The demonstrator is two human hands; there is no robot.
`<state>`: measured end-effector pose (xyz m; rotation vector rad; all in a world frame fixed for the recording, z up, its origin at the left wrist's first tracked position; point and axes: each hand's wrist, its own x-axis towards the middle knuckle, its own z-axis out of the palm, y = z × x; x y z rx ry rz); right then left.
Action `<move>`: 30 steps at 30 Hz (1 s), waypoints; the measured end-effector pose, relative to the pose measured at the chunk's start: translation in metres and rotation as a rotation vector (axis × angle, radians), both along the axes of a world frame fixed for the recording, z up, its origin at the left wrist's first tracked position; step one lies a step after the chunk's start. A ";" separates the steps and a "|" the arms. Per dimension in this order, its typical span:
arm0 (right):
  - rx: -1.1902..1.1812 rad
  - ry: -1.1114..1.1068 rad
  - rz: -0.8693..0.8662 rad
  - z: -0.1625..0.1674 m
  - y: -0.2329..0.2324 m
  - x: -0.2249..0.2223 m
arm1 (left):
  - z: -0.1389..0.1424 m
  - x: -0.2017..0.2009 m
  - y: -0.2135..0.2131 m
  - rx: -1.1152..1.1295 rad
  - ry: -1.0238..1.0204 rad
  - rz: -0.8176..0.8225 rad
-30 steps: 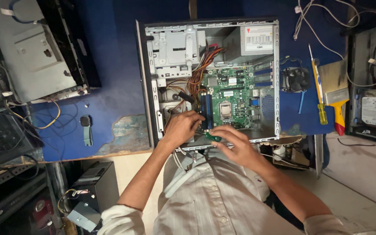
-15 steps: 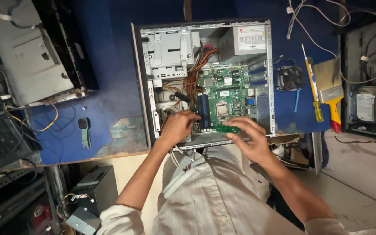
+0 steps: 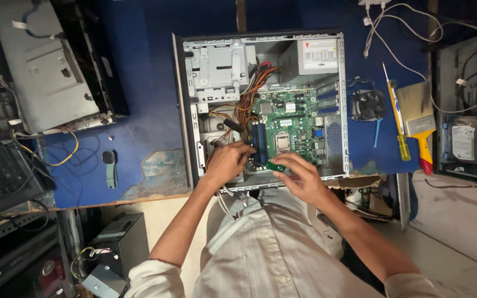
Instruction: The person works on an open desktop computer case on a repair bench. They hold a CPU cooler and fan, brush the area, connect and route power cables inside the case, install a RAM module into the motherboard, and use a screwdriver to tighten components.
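1. Open PC case (image 3: 179, 110) lies flat on blue desk (image 3: 139, 83), side panel off; green motherboard (image 3: 291, 129) visible inside w/ empty CPU socket at centre.
2. Left hand (image 3: 228, 163) reaches into case's lower edge, fingers curled near the dark RAM slots (image 3: 259, 149); fingertips hidden behind cables & case rim, so can't tell if it grips anything.
3. Right hand (image 3: 299, 175) pinches a green RAM stick (image 3: 276, 165) between thumb & fingers, just below the motherboard's lower edge; most of the stick is covered by the fingers.
4. Orange/yellow cable bundle (image 3: 249, 96) runs from power supply (image 3: 316, 55) across drive bay; ends hard to trace.
5. Right of case: CPU cooler fan (image 3: 370, 104), yellow-handled screwdriver (image 3: 397, 121), paintbrush (image 3: 418, 118).
6. Second case w/ hard drive (image 3: 465, 142) at right edge, partly cut off.
7. Left: grey case panel (image 3: 45, 72), top cropped; small dark item on desk (image 3: 109, 160), too small to ID.
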<state>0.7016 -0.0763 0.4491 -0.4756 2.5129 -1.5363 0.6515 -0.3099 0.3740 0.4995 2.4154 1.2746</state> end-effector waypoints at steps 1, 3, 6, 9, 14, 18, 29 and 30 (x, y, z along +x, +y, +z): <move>-0.009 -0.005 -0.002 0.000 -0.002 0.000 | 0.000 -0.001 -0.002 -0.007 -0.008 0.001; -0.005 -0.013 -0.008 0.000 -0.002 -0.001 | 0.001 -0.002 -0.002 -0.015 -0.016 -0.007; 0.001 0.038 -0.002 0.003 -0.001 -0.002 | 0.001 -0.003 -0.003 -0.026 -0.014 -0.015; -0.010 0.024 -0.013 0.006 0.000 -0.002 | 0.002 -0.004 -0.002 -0.028 -0.010 -0.013; -0.013 0.014 -0.011 0.006 0.000 -0.003 | 0.001 -0.005 -0.002 -0.005 -0.017 -0.005; -0.006 0.019 0.003 0.003 -0.002 -0.003 | 0.001 -0.005 -0.003 -0.013 -0.011 -0.013; -0.017 0.032 0.022 0.001 -0.009 -0.004 | -0.002 -0.004 -0.008 -0.020 -0.002 -0.013; -0.010 0.066 0.031 0.002 -0.009 -0.004 | -0.002 -0.004 -0.008 -0.021 -0.006 -0.012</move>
